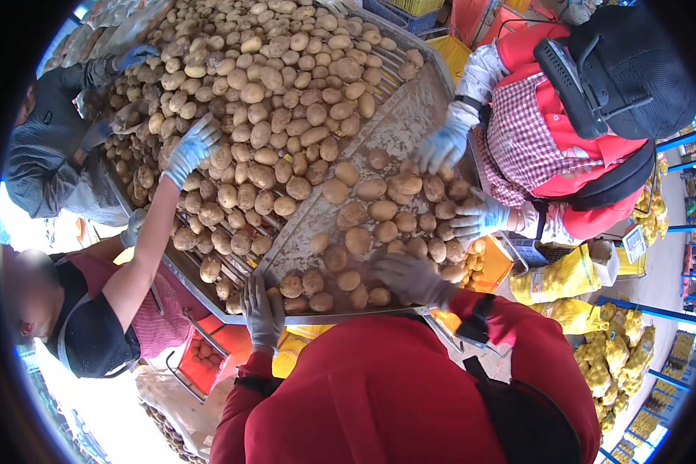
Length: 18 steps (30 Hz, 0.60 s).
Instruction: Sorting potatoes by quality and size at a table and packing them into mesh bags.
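Observation:
My left hand point(263, 313), in a grey glove, lies flat over the near metal rim point(330, 318) of a sorting table, fingers extended beside a few potatoes point(290, 286). It grips nothing that I can see. My right hand point(409, 274), also gloved, is blurred above potatoes near the right-hand corner. Its fingers point left, and whether a potato is under them is hidden. Around it, loose brown potatoes point(358, 240) are spread on the worn metal plate point(377, 130). Behind them a large heap of potatoes point(267, 75) covers a bed of metal bars point(390, 72).
At the right, a co-worker's two gloved hands point(445, 145) reach onto the plate. From the left another co-worker's gloved hand point(194, 148) touches the heap; a third person point(64, 139) stands beyond. An orange bag point(493, 264) with potatoes hangs beside the right corner. Yellow mesh sacks point(557, 278) stand farther right.

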{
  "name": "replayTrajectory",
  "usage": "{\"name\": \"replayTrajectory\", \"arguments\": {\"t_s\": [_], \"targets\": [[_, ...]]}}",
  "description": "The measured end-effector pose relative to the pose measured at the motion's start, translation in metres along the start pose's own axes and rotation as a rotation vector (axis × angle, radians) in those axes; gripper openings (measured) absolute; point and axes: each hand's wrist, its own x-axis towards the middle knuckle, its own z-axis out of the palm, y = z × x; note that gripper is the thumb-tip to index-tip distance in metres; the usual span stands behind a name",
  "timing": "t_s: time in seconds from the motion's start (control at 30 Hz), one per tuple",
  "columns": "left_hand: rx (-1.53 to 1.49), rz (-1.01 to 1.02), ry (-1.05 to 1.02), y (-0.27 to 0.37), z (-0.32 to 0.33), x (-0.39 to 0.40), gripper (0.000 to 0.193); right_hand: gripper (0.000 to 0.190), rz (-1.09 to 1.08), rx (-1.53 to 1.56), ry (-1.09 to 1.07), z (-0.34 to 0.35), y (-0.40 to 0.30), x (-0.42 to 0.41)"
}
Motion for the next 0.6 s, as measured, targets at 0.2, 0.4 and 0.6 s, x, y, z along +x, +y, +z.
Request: {"name": "replayTrajectory", "arguments": {"t_s": [0.2,0.4,0.6], "targets": [[-0.024,0.034,0.057,-0.011,-0.010,0.024,0.055,0.040,-0.531,-0.038,0.161,0.104,-0.051,0.107],[0.005,-0.039,0.047,-0.022,-0.006,0.024,0.053,0.038,-0.374,-0.040,0.034,0.064,0.000,0.025],[0.044,-0.042,0.016,-0.024,-0.004,0.026,0.054,0.041,-0.096,-0.109,-0.005,0.006,0.042,-0.036]]}}
